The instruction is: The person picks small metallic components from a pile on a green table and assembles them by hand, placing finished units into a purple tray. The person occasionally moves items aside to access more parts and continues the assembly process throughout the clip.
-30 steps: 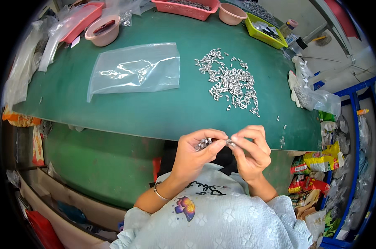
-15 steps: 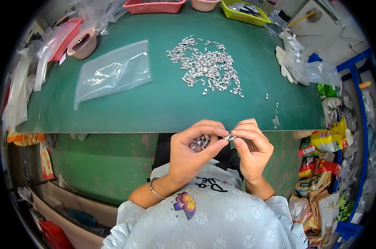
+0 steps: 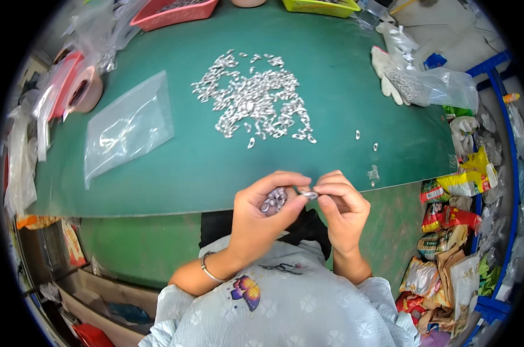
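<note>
Several small silvery metal pieces [image 3: 275,200] lie in the curled palm of my left hand [image 3: 256,217]. Between that hand's thumb and fingertips sits one more metal piece [image 3: 310,195], an oval ring-like part, pinched from the other side by my right hand [image 3: 346,214]. Both hands are close together just in front of the table's near edge. Beyond them a loose pile of the same shiny metal pieces [image 3: 256,101] is spread over the green tabletop [image 3: 215,173]. Their exact kind is too small to make out.
A flat clear plastic bag [image 3: 131,127] lies left of the pile. Two stray pieces [image 3: 357,135] are on the right. Red [image 3: 175,16] and yellow-green [image 3: 322,7] trays stand at the back. A white glove [image 3: 386,75] and a blue rack [image 3: 505,144] are at the right.
The view has turned and shifted, so the table and pile appear farther left. Both hands keep their pinch on the piece, which now appears tilted slightly differently.
</note>
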`<action>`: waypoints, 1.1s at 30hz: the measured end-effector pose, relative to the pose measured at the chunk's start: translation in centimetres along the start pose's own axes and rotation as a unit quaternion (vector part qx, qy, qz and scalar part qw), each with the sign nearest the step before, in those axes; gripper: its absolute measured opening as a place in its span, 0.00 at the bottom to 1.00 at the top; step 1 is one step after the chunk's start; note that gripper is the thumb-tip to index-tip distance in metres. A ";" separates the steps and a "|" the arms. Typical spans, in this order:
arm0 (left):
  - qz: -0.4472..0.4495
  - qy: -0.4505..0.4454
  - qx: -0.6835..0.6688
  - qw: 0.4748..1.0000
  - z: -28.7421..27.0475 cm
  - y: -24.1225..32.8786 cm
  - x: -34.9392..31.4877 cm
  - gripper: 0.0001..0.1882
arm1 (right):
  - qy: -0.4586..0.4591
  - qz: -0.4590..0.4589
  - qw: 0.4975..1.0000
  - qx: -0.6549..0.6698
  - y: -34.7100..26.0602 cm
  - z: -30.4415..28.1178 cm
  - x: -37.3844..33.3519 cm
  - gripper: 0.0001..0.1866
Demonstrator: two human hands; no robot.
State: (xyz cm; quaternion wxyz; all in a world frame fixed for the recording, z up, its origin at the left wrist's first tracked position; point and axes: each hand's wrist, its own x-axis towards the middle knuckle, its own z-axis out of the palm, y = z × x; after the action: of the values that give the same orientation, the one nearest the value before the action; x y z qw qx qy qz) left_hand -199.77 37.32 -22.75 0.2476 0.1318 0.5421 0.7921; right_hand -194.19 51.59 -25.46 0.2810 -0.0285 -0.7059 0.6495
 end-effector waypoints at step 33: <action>-0.006 0.034 -0.002 0.999 -3.7 -1.3 1.4 0.06 | -0.072 -0.134 0.962 -0.228 0.2 2.7 2.8 0.11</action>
State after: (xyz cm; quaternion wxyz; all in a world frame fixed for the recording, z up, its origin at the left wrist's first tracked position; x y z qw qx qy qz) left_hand -202.40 35.49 -25.43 0.2342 0.1012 0.5492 0.7958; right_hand -197.75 50.33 -24.60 0.3001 0.0497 -0.8507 0.4286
